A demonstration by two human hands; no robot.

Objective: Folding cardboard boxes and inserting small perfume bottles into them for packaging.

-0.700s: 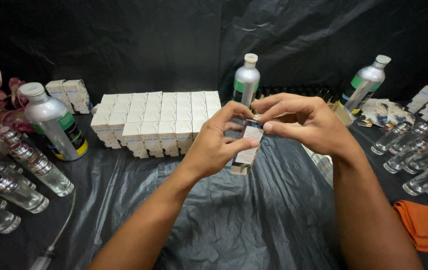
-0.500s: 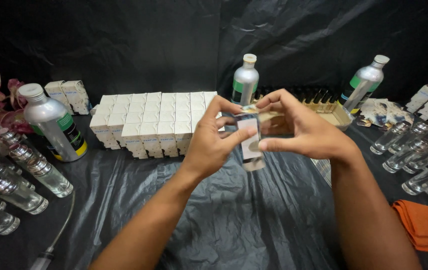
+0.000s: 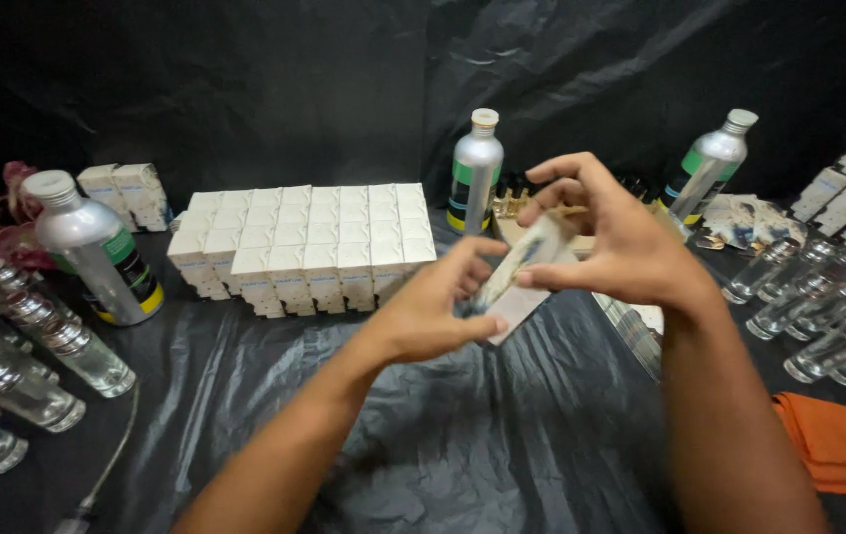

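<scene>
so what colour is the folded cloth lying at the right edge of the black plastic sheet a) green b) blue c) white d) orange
d: the folded orange cloth lies on the black plastic sheet beside the person's right forearm, below the row of clear glass bottles.

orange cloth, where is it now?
Head view, low on the right edge: the orange cloth lies on the black plastic sheet, just right of the right forearm and below the clear glass bottles.
</scene>
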